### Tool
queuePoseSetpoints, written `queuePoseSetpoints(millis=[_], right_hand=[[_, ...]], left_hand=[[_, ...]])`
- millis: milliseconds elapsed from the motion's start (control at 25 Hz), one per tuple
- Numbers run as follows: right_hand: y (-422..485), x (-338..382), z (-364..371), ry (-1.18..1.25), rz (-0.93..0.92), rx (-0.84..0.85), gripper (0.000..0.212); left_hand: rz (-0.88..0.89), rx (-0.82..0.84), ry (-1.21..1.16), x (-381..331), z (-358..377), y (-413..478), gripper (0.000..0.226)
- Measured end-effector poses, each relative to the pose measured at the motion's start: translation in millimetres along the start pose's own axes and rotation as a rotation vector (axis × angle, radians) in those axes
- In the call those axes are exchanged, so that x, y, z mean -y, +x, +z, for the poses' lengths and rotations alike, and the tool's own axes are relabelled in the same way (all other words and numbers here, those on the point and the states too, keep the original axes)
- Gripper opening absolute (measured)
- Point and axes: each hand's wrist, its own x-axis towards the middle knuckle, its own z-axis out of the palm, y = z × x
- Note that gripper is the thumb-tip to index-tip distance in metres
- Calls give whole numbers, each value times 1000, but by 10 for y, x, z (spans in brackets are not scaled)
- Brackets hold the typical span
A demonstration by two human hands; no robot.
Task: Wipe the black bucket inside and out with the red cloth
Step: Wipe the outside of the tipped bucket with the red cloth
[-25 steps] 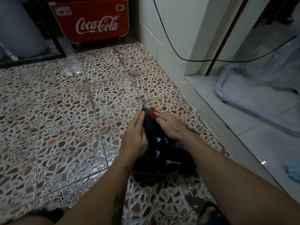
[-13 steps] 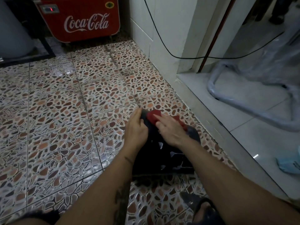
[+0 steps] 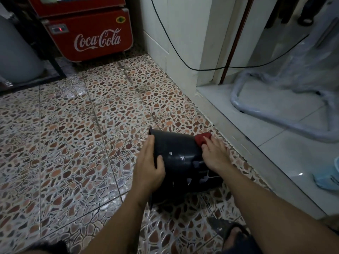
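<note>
Pebbly tile surface (image 3: 73, 143), black bucket (image 3: 179, 153) tipped on its side. Left grip (image 3: 152, 167) flat on its wall, fingers straight; right grip (image 3: 215, 154) pinching red cloth (image 3: 201, 139) against the far end. Probably light, stiff, slick plastic, so best steadied by the rim.

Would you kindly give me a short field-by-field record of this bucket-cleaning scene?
bucket: black plastic bucket, lying on its side on the pebble-patterned tiled floor
cloth: red cloth, pressed against the bucket's outer wall
left hand: left hand rests on the bucket's side
right hand: right hand grips the cloth
background: red Coca-Cola cooler
</note>
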Motion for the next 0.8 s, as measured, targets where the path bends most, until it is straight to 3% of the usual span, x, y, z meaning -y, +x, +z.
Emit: queuePoseSetpoints(millis=[120, 360, 520, 680, 800], right_hand=[[74, 244, -50, 28, -26, 86, 57], [-404, 728, 169, 313, -446, 112, 67], [-466, 359, 93, 318, -293, -56, 65], [-376, 249, -29, 226, -18, -40, 61], [-375, 591, 1, 254, -134, 26, 66]], left_hand=[[32, -51, 9, 81, 62, -68, 63], [-130, -183, -175, -70, 136, 138, 55], [-303, -230, -314, -278, 121, 164, 54], [-471, -212, -424, -330, 79, 236, 61], [-425, -121, -356, -196, -19, 320, 58]])
